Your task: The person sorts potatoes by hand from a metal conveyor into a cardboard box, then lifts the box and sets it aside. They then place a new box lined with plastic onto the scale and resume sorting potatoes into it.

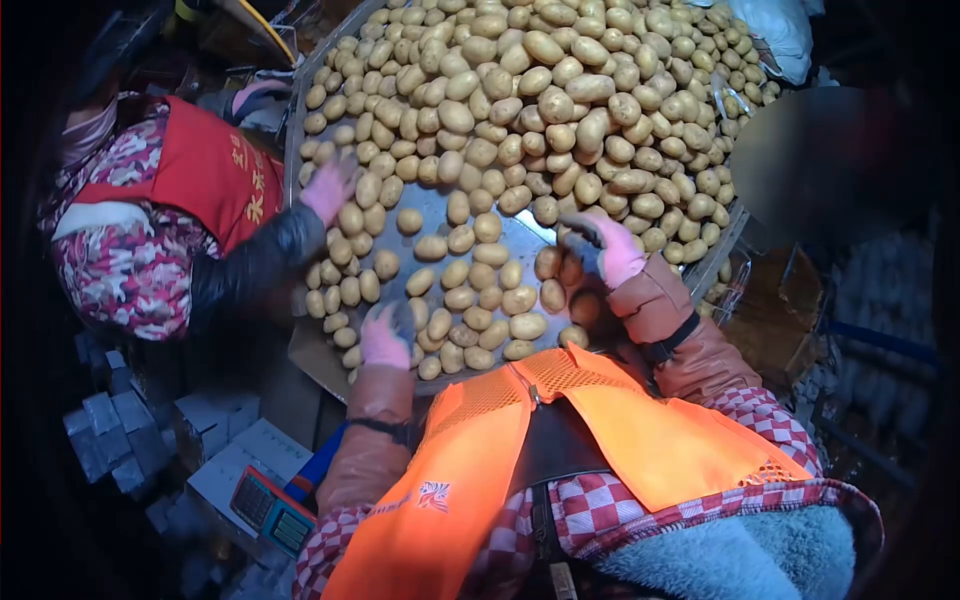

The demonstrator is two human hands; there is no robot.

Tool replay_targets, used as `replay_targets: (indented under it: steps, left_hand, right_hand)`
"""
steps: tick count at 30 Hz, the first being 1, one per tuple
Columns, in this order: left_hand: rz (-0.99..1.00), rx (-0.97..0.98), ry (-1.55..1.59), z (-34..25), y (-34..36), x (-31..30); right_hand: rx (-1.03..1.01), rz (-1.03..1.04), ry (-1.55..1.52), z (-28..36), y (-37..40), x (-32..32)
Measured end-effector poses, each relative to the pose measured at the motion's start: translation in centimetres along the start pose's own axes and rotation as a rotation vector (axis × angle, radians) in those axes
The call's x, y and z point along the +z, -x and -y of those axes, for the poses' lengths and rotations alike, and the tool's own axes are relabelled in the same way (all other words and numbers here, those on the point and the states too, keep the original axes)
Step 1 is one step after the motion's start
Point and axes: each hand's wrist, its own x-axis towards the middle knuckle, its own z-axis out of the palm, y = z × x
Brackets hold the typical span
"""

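Both of my hands wear pink gloves with dark grey on the fingers. My left hand (388,335) is at the near left of a metal sorting table (405,260), its slightly blurred fingers reaching forward beside loose potatoes (439,323). My right hand (608,250) is over the table's right side, with fingers curved and apart. Below it lie a few shaded brownish potatoes (548,262). Between my hands several loose potatoes (490,253) are spread on the metal. Beyond them rises a large heap of potatoes (540,90).
At the left a co-worker in a red apron (225,170) reaches a pink-gloved hand (328,188) into the potatoes. A scale display (272,512) and a white box (250,470) are at the lower left. A white sack (775,35) lies at the back right, a cardboard box (770,310) at the right.
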Motion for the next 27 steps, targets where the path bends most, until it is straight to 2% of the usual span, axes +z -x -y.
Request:
replay_targets:
  steps: [2, 3, 4, 6, 7, 8, 10, 12, 14, 17, 18, 19, 21, 22, 24, 27]
  left_hand:
    - [-0.122, -0.177, -0.061, -0.4, 1.4, -1.5]
    - [-0.35, -0.009, -0.141, -2.0, 2.1, -2.0]
    - [-0.267, 0.092, -0.076, -2.8, 1.8, -1.4]
    - [-0.104, 0.292, 0.054, -4.3, 1.0, -0.1]
    - [-0.027, 0.369, -0.063, -6.5, 1.8, -0.6]
    - [0.035, 0.371, -0.081, -7.5, 1.6, 0.6]
    - [0.039, 0.432, -0.123, -9.1, 0.5, 1.8]
    - [0.018, 0.509, -0.122, -10.5, -1.2, 2.2]
    - [0.028, 0.545, -0.124, -12.2, -3.1, 1.7]
    - [0.111, 0.49, -0.112, -12.9, -5.1, 0.8]
    - [0.123, 0.483, -0.182, -12.0, -5.6, 1.5]
    - [0.136, 0.477, -0.253, -11.0, -6.0, 2.2]
    - [0.137, 0.459, -0.288, -11.4, -5.8, 1.7]
    - [0.149, 0.451, -0.255, -11.9, -5.8, 1.2]
    - [0.172, 0.429, -0.189, -12.5, -5.6, 0.7]
    - [0.209, 0.499, -0.185, -12.4, -5.5, 1.0]
  right_hand:
    - [-0.079, -0.165, 0.116, 0.6, -2.4, -2.0]
    - [-0.109, -0.267, 0.132, 0.5, -3.8, -3.0]
    - [-0.258, -0.378, 0.309, 2.1, -5.4, -4.2]
    - [-0.156, -0.614, 0.76, 1.6, -8.9, -4.2]
    - [-0.056, -0.572, 0.697, -0.8, -10.1, -3.2]
    - [0.187, -0.432, 0.833, 3.6, -8.9, -2.0]
    - [-0.111, -0.444, 0.777, 0.9, -7.9, -0.8]
    - [0.087, -0.051, 0.781, 1.8, -6.6, 0.4]
    - [-0.13, 0.061, 1.003, 2.0, -3.5, 3.2]
    - [-0.027, 0.184, 0.265, 2.7, -6.3, 1.1]
    - [-0.026, 0.109, 0.103, 3.4, -8.3, -0.1]
    - [-0.088, -0.068, 0.165, 4.7, -11.2, -2.1]
    - [-0.229, -0.408, 0.58, 6.2, -16.4, -5.3]
    - [-0.423, -0.603, 0.707, 6.1, -18.5, -6.0]
    - [-0.182, -0.475, 0.95, 5.3, -18.4, -4.7]
    - [-0.017, -0.255, 0.819, 4.9, -17.4, -2.7]
